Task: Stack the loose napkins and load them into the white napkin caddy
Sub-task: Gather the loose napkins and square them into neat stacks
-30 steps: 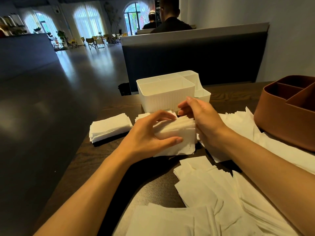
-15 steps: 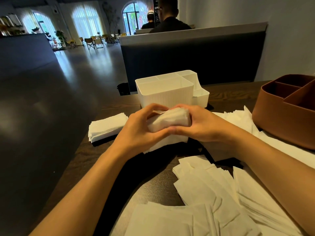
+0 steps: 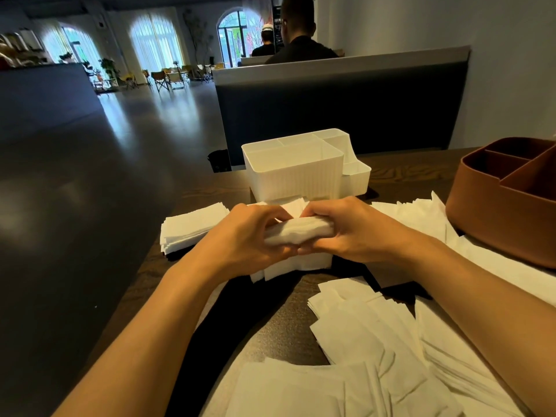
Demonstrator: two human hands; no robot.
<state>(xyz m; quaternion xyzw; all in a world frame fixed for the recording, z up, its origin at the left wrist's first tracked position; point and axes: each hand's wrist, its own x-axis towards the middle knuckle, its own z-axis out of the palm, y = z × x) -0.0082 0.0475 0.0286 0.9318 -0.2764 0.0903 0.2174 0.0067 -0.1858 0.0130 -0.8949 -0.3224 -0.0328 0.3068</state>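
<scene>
A dark wooden table [image 3: 400, 176] carries the white caddy [image 3: 296, 176], brown caddy [image 3: 505, 218] and scattered napkins [image 3: 376, 335].

Both hands, left [image 3: 240, 239] & right [image 3: 346, 230], now grip napkin stack [image 3: 298, 234] by its ends, lifted off table & turned edge-up vs 1s ago.

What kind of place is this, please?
Probably a cafe or restaurant: a booth partition with seated guests behind it, dining chairs across the hall, and a white caddy with napkins on the table.
</scene>
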